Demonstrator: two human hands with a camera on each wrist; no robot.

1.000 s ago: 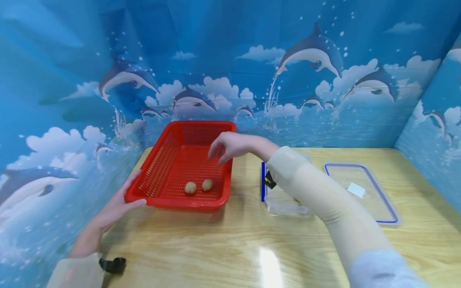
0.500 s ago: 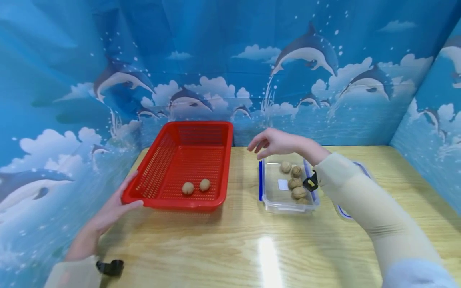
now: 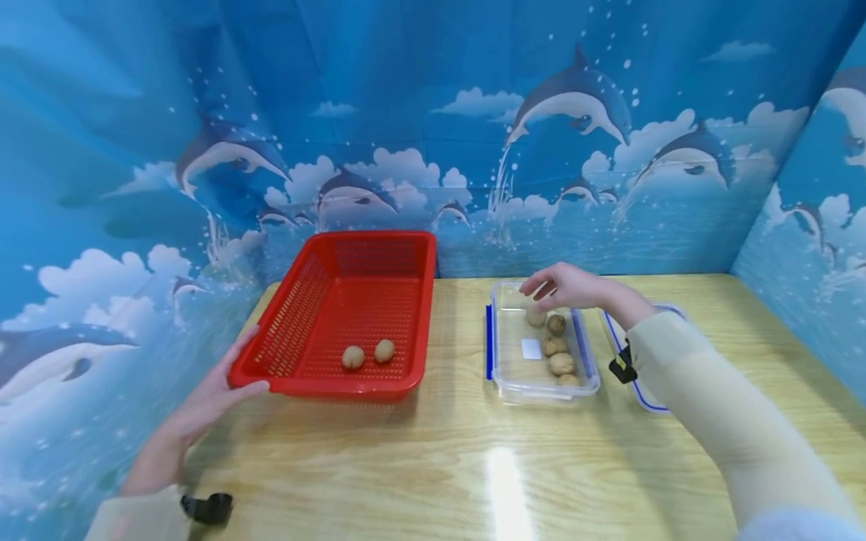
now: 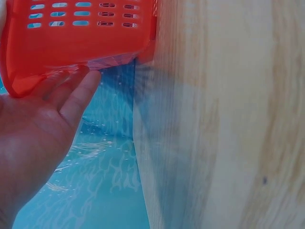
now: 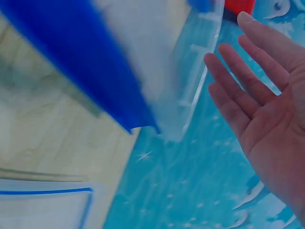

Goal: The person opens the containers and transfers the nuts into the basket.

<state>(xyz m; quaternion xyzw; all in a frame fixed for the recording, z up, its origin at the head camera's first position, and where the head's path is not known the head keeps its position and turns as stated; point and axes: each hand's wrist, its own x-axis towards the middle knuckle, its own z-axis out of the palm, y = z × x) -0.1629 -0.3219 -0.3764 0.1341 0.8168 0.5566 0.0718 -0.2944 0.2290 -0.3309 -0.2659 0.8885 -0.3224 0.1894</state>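
Observation:
My left hand [image 3: 210, 394] grips the near left corner of a red plastic basket [image 3: 325, 387], thumb at the front rim. In the left wrist view its fingers [image 4: 78, 98] lie under the basket's rim. Two walnuts [image 3: 352, 357] sit in the basket near its front. My right hand [image 3: 568, 288], bare of any object, hovers above the back of a clear plastic box [image 3: 510, 376]. Several walnuts [image 3: 561, 364] lie along the right side of that box. The right wrist view shows the right hand's fingers [image 5: 233, 90] loosely extended, with nothing in the palm.
A clear lid with a blue seal [image 3: 649, 402] lies right of the box, partly hidden by my right forearm. A blue clip flap [image 3: 489, 342] stands along the box's left side. A dolphin-print backdrop [image 3: 406, 135] rises behind the wooden table [image 3: 379, 466].
My right hand has moved from over the basket rightward to above the clear box, uncovering the walnuts inside it. The left hand stays on the basket, and its two walnuts have not moved.

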